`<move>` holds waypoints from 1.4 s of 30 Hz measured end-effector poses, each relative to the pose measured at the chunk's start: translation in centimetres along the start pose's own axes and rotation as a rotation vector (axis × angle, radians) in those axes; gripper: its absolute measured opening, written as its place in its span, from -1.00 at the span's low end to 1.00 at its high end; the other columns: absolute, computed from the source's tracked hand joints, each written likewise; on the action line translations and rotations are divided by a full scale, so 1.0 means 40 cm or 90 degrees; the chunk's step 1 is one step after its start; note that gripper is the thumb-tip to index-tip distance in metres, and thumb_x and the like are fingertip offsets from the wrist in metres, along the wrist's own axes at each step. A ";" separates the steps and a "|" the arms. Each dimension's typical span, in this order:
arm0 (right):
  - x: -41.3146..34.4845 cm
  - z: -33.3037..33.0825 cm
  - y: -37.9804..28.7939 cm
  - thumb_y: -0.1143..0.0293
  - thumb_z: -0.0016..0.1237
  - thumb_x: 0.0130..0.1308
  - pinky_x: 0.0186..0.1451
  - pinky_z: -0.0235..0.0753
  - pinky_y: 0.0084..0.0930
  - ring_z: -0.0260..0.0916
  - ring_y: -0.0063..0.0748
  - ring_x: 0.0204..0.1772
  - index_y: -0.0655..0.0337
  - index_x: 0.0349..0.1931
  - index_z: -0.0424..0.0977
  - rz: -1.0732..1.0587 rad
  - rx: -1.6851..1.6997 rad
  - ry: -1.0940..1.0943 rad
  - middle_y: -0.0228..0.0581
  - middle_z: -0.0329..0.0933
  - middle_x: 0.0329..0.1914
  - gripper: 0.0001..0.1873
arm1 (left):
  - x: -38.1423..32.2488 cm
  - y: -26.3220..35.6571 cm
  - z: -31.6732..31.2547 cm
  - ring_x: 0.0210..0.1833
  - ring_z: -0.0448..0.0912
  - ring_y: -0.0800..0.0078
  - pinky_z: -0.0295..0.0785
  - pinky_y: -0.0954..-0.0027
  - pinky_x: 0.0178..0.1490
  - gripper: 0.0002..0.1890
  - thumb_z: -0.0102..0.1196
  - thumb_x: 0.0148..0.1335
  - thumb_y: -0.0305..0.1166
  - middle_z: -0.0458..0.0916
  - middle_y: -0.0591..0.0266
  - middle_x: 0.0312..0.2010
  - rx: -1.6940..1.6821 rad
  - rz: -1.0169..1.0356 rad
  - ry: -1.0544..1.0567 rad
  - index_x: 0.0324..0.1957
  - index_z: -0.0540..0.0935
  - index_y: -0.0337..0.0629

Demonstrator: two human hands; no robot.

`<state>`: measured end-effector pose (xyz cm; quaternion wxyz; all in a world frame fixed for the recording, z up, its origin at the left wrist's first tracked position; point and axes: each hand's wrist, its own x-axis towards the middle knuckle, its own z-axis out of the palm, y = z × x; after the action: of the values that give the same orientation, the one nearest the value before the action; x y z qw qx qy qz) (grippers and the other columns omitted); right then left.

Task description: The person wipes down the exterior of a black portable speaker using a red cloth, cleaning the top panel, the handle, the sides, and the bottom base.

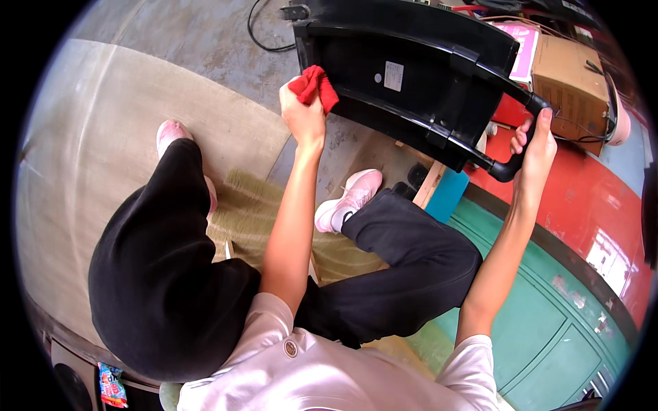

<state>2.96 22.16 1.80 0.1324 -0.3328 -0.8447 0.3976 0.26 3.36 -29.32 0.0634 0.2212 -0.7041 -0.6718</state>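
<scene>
A black plastic appliance or case (354, 61) with a long tubular handle and a small label is held up, tilted, at the top. My right hand (537, 141) grips the bend of its black handle (506, 167) at the right. At its left lower corner, my left hand (303, 110) is closed on a crumpled red cloth (316, 87), which lies against or very near the casing's edge. My left fingertips are hidden by the cloth. A black cable (267, 47) runs on the floor behind the casing's left end.
To the right stands a green cabinet (534, 308) with a red top (570, 205), bearing a cardboard box (570, 77) and a pink-and-white box (519, 43). A greenish rug (257, 198) lies under my feet. A colourful packet (112, 385) is at the lower left.
</scene>
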 end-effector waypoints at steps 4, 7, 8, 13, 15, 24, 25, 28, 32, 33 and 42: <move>-0.016 0.010 -0.010 -0.17 -0.16 0.44 -0.52 0.10 -0.68 0.09 -0.67 -0.61 0.19 -0.49 0.29 -0.007 -0.005 -0.013 -0.48 0.16 -0.67 -0.43 | 0.049 0.050 -0.002 -0.10 0.59 0.22 0.43 0.28 0.04 -0.69 0.33 0.17 -0.38 0.59 0.08 -0.21 -0.129 -0.036 0.081 -0.15 0.58 -0.39; -0.031 0.000 0.005 -0.14 -0.16 0.45 -0.53 0.11 -0.68 0.10 -0.67 -0.62 0.21 -0.50 0.30 -0.020 -0.002 -0.023 -0.45 0.19 -0.68 -0.44 | 0.096 0.135 -0.003 -0.13 0.57 0.43 0.45 0.38 0.02 -0.69 0.33 0.20 -0.39 0.63 0.16 -0.21 -0.191 -0.004 0.092 -0.12 0.58 -0.40; -0.039 0.000 0.010 -0.13 -0.16 0.46 -0.54 0.12 -0.67 0.10 -0.67 -0.62 0.21 -0.50 0.30 -0.027 -0.001 -0.029 -0.44 0.19 -0.68 -0.44 | 0.107 0.167 -0.009 -0.14 0.57 0.49 0.46 0.41 0.01 -0.69 0.32 0.21 -0.40 0.65 0.19 -0.20 -0.211 0.008 0.090 -0.12 0.58 -0.40; -0.056 -0.002 0.016 -0.03 -0.18 0.51 -0.56 0.14 -0.63 0.16 -0.64 -0.62 0.26 -0.55 0.29 -0.062 -0.022 -0.025 -0.40 0.22 -0.70 -0.45 | 0.114 0.291 -0.024 -0.17 0.60 0.52 0.51 0.43 -0.06 -0.71 0.36 0.17 -0.41 0.67 0.17 -0.25 -0.256 0.006 -0.021 -0.15 0.59 -0.37; -0.059 -0.003 0.021 -0.03 -0.19 0.51 -0.56 0.14 -0.63 0.17 -0.64 -0.61 0.26 -0.55 0.29 -0.068 -0.029 -0.027 -0.41 0.22 -0.70 -0.44 | 0.067 0.353 -0.017 -0.18 0.62 0.48 0.54 0.40 -0.12 -0.77 0.35 0.13 -0.47 0.66 0.19 -0.25 -0.282 -0.024 -0.073 -0.20 0.61 -0.31; -0.049 -0.015 0.041 -0.07 -0.20 0.50 -0.56 0.15 -0.63 0.14 -0.62 -0.63 0.26 -0.54 0.28 -0.045 -0.006 -0.009 -0.39 0.21 -0.69 -0.43 | 0.009 0.364 0.084 -0.15 0.62 0.12 0.49 0.25 -0.02 -0.71 0.27 0.01 -0.58 0.61 0.03 -0.18 -0.108 0.264 -0.053 -0.16 0.65 -0.23; -0.050 -0.013 0.037 -0.08 -0.18 0.49 -0.56 0.15 -0.63 0.13 -0.62 -0.63 0.26 -0.54 0.27 -0.031 0.000 -0.004 -0.39 0.20 -0.69 -0.42 | 0.041 0.344 0.072 -0.16 0.62 0.13 0.49 0.26 -0.03 -0.76 0.27 0.06 -0.54 0.62 0.02 -0.20 -0.087 0.234 -0.037 -0.17 0.65 -0.25; -0.056 -0.012 0.032 -0.13 -0.21 0.48 -0.55 0.14 -0.67 0.09 -0.65 -0.63 0.25 -0.48 0.30 -0.022 -0.003 -0.016 -0.41 0.20 -0.68 -0.43 | 0.111 0.282 0.049 -0.20 0.63 0.13 0.48 0.27 -0.07 -0.80 0.28 0.15 -0.43 0.63 0.02 -0.25 -0.016 0.178 0.027 -0.20 0.66 -0.31; -0.057 -0.010 0.029 -0.07 -0.17 0.49 -0.56 0.15 -0.64 0.13 -0.63 -0.63 0.27 -0.54 0.27 -0.033 0.009 -0.013 -0.39 0.20 -0.69 -0.43 | 0.125 0.257 0.038 -0.23 0.64 0.41 0.49 0.38 -0.08 -0.74 0.32 0.18 -0.34 0.70 0.11 -0.30 -0.080 0.070 0.023 -0.19 0.66 -0.33; -0.054 -0.010 0.027 -0.06 -0.17 0.49 -0.56 0.14 -0.64 0.14 -0.63 -0.64 0.26 -0.54 0.27 -0.039 0.008 -0.014 -0.40 0.21 -0.69 -0.44 | 0.125 0.251 0.030 -0.21 0.62 0.47 0.48 0.42 -0.05 -0.75 0.31 0.20 -0.37 0.71 0.15 -0.27 -0.110 0.048 0.007 -0.16 0.67 -0.34; -0.014 -0.029 0.059 -0.09 -0.18 0.48 -0.56 0.14 -0.65 0.14 -0.63 -0.62 0.31 -0.44 0.34 -0.128 -0.078 -0.010 -0.40 0.21 -0.66 -0.44 | 0.042 0.100 -0.082 -0.10 0.60 0.48 0.49 0.43 0.00 -0.75 0.18 0.31 -0.44 0.66 0.20 -0.13 -0.405 -0.288 0.053 -0.02 0.62 -0.34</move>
<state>5.00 23.56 0.77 0.1444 -0.2506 -0.8975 0.3329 -0.89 -0.31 -25.49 0.0075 0.3668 -0.3907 -0.8442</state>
